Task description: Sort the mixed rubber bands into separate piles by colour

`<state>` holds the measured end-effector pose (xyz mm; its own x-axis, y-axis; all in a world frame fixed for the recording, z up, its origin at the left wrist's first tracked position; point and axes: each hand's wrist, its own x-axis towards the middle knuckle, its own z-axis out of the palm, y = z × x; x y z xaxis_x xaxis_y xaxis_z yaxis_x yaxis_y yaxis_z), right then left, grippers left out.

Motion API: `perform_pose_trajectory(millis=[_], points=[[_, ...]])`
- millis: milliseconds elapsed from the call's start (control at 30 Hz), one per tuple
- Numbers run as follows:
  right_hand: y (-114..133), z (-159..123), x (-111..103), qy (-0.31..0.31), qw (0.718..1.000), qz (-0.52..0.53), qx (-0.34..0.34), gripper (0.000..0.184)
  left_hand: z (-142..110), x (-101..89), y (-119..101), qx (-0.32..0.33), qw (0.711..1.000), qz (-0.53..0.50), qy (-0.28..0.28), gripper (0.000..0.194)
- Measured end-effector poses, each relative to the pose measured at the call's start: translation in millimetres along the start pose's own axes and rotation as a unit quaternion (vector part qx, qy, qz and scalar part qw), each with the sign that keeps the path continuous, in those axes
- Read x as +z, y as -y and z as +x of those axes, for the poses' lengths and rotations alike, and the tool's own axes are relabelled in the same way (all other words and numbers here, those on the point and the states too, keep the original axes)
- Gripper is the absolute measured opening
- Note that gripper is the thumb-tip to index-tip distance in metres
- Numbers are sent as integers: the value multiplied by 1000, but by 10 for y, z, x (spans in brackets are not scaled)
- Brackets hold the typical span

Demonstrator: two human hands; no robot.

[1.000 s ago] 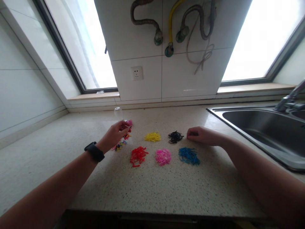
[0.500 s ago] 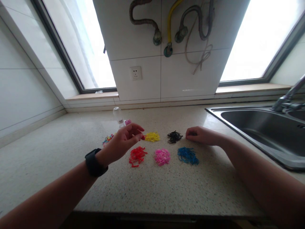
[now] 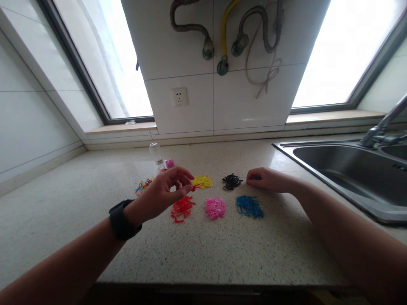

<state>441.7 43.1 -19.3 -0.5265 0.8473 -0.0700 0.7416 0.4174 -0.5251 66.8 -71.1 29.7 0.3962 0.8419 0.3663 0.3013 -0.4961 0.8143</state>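
Note:
My left hand [image 3: 173, 186] pinches a small red rubber band [image 3: 196, 186] between thumb and fingertips, just above the near-left edge of the yellow rubber band pile [image 3: 203, 181]. Below it lies a red rubber band pile [image 3: 182, 208]. My right hand [image 3: 258, 178] rests on the counter with its fingers curled closed, nothing showing in them, beside the black rubber band pile [image 3: 232, 181]. Pink [image 3: 215, 208] and blue [image 3: 249, 206] rubber band piles lie nearer to me. Partly hidden behind my left hand is a mixed-colour rubber band pile [image 3: 143, 186].
A clear plastic container [image 3: 155, 153] and a pink object [image 3: 170, 163] stand behind my left hand. At the right, a steel sink [image 3: 333, 169] with a faucet [image 3: 378, 131] is set into the speckled counter [image 3: 222, 250]. Pipes and a power socket [image 3: 179, 97] are on the tiled wall.
My left hand has moved right and nearer from the mixed pile, bringing a red rubber band to the edge of the yellow pile. My right hand has stayed by the black pile.

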Motion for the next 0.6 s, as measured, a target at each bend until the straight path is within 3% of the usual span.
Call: perform_pose_trajectory(millis=[200,367,467,600], points=[[-31,8,1,2,1000,2,-11,37,-3,-133,-69,46,986,157,35,18],[-15,3,1,0,1000,-4,-13,36,44,-300,-27,87,930,326,147,12],[-8,2,2,1,1000,-4,-10,37,62,-358,50,83,908,360,197,10],[2,-1,1,-2,1000,1,-7,38,61,-374,140,63,897,378,221,8]])
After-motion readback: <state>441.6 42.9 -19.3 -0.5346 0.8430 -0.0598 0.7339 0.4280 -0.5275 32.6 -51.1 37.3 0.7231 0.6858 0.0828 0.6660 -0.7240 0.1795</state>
